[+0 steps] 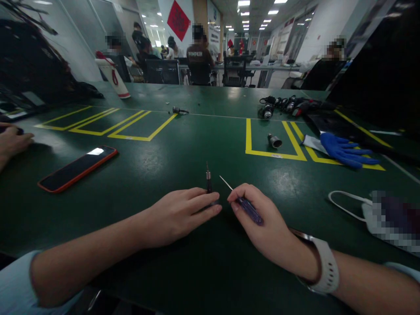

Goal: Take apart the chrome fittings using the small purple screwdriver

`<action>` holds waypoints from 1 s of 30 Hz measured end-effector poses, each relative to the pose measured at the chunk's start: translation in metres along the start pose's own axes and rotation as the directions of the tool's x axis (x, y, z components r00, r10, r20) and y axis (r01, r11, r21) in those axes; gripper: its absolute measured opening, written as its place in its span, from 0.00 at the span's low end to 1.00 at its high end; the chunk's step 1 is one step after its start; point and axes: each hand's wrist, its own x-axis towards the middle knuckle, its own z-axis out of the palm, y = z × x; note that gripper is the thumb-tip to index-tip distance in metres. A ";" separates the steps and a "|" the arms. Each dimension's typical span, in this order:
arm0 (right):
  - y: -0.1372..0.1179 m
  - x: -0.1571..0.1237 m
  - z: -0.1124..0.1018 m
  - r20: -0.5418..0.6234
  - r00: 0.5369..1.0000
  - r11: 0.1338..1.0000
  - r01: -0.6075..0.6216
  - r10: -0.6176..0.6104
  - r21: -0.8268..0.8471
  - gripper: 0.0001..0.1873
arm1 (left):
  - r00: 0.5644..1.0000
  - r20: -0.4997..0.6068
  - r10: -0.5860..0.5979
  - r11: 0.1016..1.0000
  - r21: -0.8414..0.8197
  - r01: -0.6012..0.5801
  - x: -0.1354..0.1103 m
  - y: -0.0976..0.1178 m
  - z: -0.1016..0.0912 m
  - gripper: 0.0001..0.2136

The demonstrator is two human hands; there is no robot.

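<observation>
- The biggest thing is the green table (pixel 197 148), which goes under everything here.
- Yellow tape (pixel 248 135) makes box shapes on the table, some on the left and some on the right.
- The left hand (pixel 179 212) is bent over a small dark tool, holding it with its fingers close together.
- The right hand (pixel 267 232) is closed around a screwdriver, with the thumb and first finger near the front of the handle. A white watch strap (pixel 327 267) goes around that wrist.
- A blue glove (pixel 344 149) lies flat on the right, over some of the tape.
- A phone (pixel 78 169) with an orange edge lies face up on the left.
- The screwdriver (pixel 250 211) has a see-through purple handle. Its thin tip points up and left, near the dark tool but not touching it.
- The dark tool (pixel 209 183) has a shiny metal end pointing away from the person. The fingers hide its back part.
- A metal cup-shaped piece (pixel 274 141) lies inside a yellow box on the right.
</observation>
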 end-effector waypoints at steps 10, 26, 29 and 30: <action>0.002 0.000 0.002 0.054 0.998 1.000 -0.018 0.018 0.003 0.10 | 0.999 0.041 -0.021 0.996 0.088 0.017 -0.003 -0.010 -0.007 0.16; -0.003 -0.003 0.001 -0.004 1.000 0.999 -0.003 0.003 0.043 0.07 | 0.978 0.003 -0.210 0.965 -0.158 0.207 0.000 -0.014 -0.002 0.17; -0.007 -0.003 -0.003 -0.108 0.994 0.993 -0.011 0.023 0.117 0.04 | 0.898 -0.083 -0.433 0.853 -0.360 0.378 0.003 -0.019 -0.001 0.13; -0.007 -0.002 -0.004 -0.134 0.990 0.988 -0.012 0.034 0.156 0.06 | 0.844 -0.077 -0.530 0.769 -0.464 0.440 0.005 -0.019 -0.002 0.12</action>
